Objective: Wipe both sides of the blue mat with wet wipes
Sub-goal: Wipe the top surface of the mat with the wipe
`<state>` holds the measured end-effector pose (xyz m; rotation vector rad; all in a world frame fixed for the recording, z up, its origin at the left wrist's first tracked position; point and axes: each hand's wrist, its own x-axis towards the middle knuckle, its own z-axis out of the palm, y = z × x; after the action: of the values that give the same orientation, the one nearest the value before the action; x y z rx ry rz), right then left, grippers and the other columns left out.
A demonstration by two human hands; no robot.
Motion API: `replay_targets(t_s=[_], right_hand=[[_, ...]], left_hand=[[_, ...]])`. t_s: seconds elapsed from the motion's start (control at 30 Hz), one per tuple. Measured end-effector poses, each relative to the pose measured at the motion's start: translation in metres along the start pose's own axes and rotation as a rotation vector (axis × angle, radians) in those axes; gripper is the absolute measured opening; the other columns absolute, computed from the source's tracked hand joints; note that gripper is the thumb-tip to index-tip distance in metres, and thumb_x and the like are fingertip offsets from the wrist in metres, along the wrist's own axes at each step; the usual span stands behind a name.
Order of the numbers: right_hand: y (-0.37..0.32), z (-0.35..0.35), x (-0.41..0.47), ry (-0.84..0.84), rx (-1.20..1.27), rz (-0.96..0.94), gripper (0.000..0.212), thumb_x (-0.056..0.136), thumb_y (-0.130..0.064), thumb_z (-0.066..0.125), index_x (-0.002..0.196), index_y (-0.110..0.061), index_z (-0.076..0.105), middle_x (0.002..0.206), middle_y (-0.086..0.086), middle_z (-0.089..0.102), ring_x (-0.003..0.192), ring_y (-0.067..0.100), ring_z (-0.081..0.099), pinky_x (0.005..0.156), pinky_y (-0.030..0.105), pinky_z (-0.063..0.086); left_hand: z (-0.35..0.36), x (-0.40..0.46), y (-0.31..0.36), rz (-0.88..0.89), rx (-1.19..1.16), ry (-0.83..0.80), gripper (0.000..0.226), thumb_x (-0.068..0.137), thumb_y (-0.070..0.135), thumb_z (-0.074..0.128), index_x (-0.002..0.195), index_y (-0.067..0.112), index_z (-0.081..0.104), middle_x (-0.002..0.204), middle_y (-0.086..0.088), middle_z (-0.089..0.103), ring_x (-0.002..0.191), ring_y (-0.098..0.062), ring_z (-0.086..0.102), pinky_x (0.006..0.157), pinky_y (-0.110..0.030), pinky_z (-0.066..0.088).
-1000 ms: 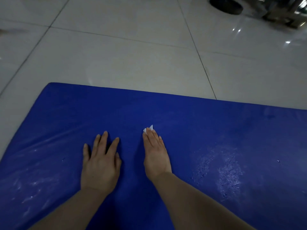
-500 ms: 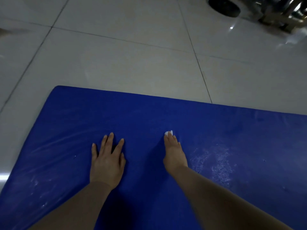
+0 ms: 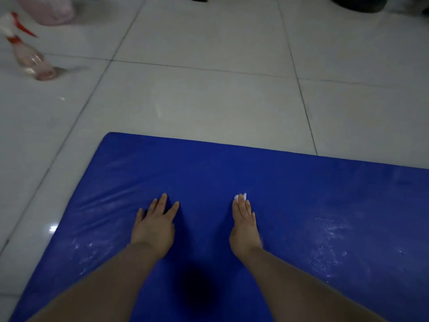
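1. The blue mat (image 3: 301, 205) is lying flat on the tiled floor (image 3: 209, 101).
2. The left hand (image 3: 154, 225) is pressing palm-down on the mat, fingers spread wide.
3. The right hand (image 3: 245, 226) is pressing a white wet wipe (image 3: 240, 196) flat under straight fingers.
4. A spray bottle (image 3: 25, 52) is standing on the floor, well apart from the mat; its contents cannot be told.

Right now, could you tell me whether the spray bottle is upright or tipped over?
Upright, it seems: the spray bottle stands base down on the floor tiles, though blurred.

The blue mat (image 3: 301, 205) lies flat across the lower frame (damp streaks glisten); a white wet wipe (image 3: 240, 196) rests mid-mat.
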<state>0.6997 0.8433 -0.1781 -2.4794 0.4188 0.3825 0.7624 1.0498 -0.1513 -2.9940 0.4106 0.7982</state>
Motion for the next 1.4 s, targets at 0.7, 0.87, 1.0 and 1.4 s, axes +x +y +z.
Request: replay_targets(t_s=[0.7, 0.87, 1.0, 1.4], right_hand=[[0.02, 0.023, -0.024, 0.545, -0.165, 0.295, 0.071, 0.082, 0.006, 0.043, 0.149, -0.001, 0.019, 0.156, 0.015, 0.014, 0.144, 0.027, 0.017, 0.117, 0.037, 0.019], [-0.065, 0.074, -0.023, 0.224, -0.288, -0.264, 0.073, 0.092, -0.006, 0.044, 0.149, -0.006, -0.003, 0.151, 0.008, -0.019, 0.144, 0.02, -0.011, 0.117, 0.033, -0.002], [-0.026, 0.061, -0.032, 0.442, -0.345, -0.053, 0.078, 0.078, -0.001, 0.057, 0.147, -0.002, 0.02, 0.155, 0.014, 0.017, 0.143, 0.025, 0.02, 0.114, 0.034, 0.014], [-0.06, 0.107, -0.059, 0.328, -0.175, -0.346, 0.076, 0.082, 0.0, 0.054, 0.148, -0.003, 0.017, 0.157, 0.01, 0.008, 0.144, 0.023, 0.013, 0.115, 0.04, 0.014]], left_hand=[[0.067, 0.01, -0.031, 0.156, -0.119, 0.391, 0.062, 0.095, 0.046, 0.012, 0.15, 0.023, 0.027, 0.16, -0.004, 0.015, 0.147, -0.021, 0.01, 0.117, -0.05, 0.009], [0.068, 0.011, -0.034, 0.184, -0.135, 0.409, 0.063, 0.095, 0.046, 0.011, 0.15, 0.022, 0.029, 0.16, -0.005, 0.016, 0.147, -0.022, 0.011, 0.117, -0.049, 0.007], [0.066, 0.009, -0.035, 0.201, -0.131, 0.407, 0.062, 0.095, 0.044, 0.012, 0.15, 0.021, 0.032, 0.159, -0.006, 0.017, 0.147, -0.022, 0.013, 0.116, -0.047, 0.005], [0.056, 0.003, -0.031, 0.195, -0.197, 0.4, 0.055, 0.101, 0.034, 0.026, 0.154, 0.027, 0.015, 0.162, -0.001, -0.004, 0.149, -0.017, -0.006, 0.117, -0.041, -0.009]])
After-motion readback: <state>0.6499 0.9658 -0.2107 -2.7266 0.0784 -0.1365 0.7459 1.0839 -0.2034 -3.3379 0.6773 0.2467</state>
